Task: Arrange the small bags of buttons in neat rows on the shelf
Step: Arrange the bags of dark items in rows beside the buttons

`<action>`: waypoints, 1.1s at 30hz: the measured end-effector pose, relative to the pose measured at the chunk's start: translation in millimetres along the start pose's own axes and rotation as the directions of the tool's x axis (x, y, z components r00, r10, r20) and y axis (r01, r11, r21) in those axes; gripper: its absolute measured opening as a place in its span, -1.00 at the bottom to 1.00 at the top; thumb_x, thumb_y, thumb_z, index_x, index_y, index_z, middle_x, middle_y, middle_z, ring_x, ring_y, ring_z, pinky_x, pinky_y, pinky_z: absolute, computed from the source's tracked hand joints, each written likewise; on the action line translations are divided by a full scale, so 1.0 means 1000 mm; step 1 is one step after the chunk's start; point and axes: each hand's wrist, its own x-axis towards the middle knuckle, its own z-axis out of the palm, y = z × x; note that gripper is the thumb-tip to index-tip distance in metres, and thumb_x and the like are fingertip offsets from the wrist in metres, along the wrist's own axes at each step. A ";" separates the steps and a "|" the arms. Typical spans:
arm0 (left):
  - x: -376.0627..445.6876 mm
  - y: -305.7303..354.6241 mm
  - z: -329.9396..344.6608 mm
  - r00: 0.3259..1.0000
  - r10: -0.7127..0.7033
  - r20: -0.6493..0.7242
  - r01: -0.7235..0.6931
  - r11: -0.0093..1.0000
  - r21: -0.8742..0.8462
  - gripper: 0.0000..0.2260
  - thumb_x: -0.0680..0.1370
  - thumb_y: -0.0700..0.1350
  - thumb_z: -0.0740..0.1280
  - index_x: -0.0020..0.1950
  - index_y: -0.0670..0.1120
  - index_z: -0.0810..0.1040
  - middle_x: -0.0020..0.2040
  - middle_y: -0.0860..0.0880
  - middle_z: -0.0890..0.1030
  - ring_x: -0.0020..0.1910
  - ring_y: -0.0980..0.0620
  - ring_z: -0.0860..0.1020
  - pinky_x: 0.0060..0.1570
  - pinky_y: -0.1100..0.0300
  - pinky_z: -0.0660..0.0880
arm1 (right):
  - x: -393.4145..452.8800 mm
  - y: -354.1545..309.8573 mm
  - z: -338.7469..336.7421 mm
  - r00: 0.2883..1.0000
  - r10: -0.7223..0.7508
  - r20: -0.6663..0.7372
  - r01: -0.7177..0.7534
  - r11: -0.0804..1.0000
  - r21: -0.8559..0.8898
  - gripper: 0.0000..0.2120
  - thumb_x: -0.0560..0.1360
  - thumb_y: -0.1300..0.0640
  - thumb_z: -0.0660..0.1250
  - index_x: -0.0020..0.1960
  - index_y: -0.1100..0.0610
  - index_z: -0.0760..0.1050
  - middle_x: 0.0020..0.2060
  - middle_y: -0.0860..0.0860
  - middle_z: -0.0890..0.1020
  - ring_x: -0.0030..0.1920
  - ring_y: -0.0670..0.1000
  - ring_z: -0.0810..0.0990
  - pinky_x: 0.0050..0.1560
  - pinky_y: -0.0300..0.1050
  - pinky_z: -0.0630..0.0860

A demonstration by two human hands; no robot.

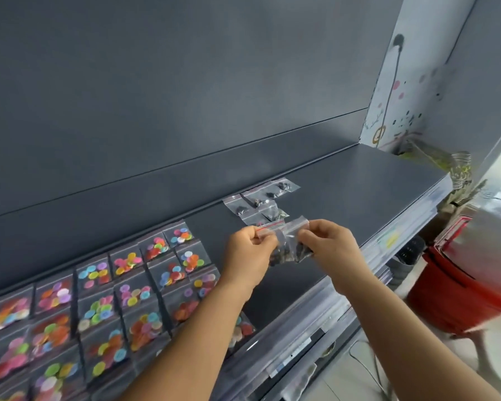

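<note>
We see the left hand (250,250) and right hand (329,246) pinching the top edges of clear zip bags of dark buttons (287,244), fingertips pressed together on the crinkled plastic, held just above the dark grey shelf (359,180). At twelve o'clock from the grip, more clear bags of dark buttons (261,202) lie flat and overlapping near the back wall. Toward eight o'clock, glossy bags of bright round buttons (99,302) lie in rows, the left forearm crossing over some. At three o'clock, a red plastic bin (460,287) stands beside the shelf.
</note>
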 end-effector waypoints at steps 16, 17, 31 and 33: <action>0.106 0.021 0.089 0.972 0.112 -0.204 -0.042 0.947 0.319 -0.88 0.52 -0.13 0.26 -0.12 -0.15 0.54 -0.25 -0.08 0.61 -0.25 -0.09 0.54 -0.31 0.09 0.44 | 0.165 0.027 -0.032 0.991 -0.070 0.112 0.084 0.989 -0.124 -0.96 0.40 0.16 0.39 -0.22 0.07 0.57 -0.39 -0.05 0.67 -0.40 -0.07 0.57 -0.27 -0.11 0.52; 0.113 0.022 0.096 0.971 0.099 -0.218 -0.017 0.938 0.347 -0.89 0.52 -0.13 0.26 -0.11 -0.13 0.54 -0.23 -0.07 0.61 -0.25 -0.08 0.54 -0.33 0.11 0.41 | 0.177 0.030 -0.035 0.989 -0.070 0.127 0.088 0.985 -0.146 -0.97 0.40 0.15 0.39 -0.22 0.06 0.56 -0.40 -0.06 0.67 -0.39 -0.08 0.58 -0.28 -0.12 0.52; 0.149 0.016 0.139 0.919 0.206 -0.337 0.126 0.656 0.744 -0.70 0.55 -0.18 0.29 0.28 -0.08 0.39 0.22 -0.06 0.43 0.22 -0.07 0.35 0.12 0.09 0.38 | 0.242 0.052 -0.034 0.894 -0.241 0.379 0.409 0.784 -0.468 -0.64 0.46 0.07 0.35 0.22 0.11 0.40 0.09 0.04 0.46 0.08 0.11 0.48 -0.09 -0.10 0.36; 0.142 0.016 0.138 0.917 0.303 -0.258 0.028 0.596 0.802 -0.68 0.55 -0.18 0.29 0.30 -0.08 0.43 0.21 -0.04 0.43 0.20 -0.06 0.34 0.15 0.11 0.35 | 0.240 0.053 -0.041 0.825 -0.355 0.440 0.544 0.713 -0.444 -0.72 0.47 0.13 0.34 0.17 0.06 0.47 0.08 0.02 0.47 0.08 0.10 0.46 -0.12 -0.12 0.36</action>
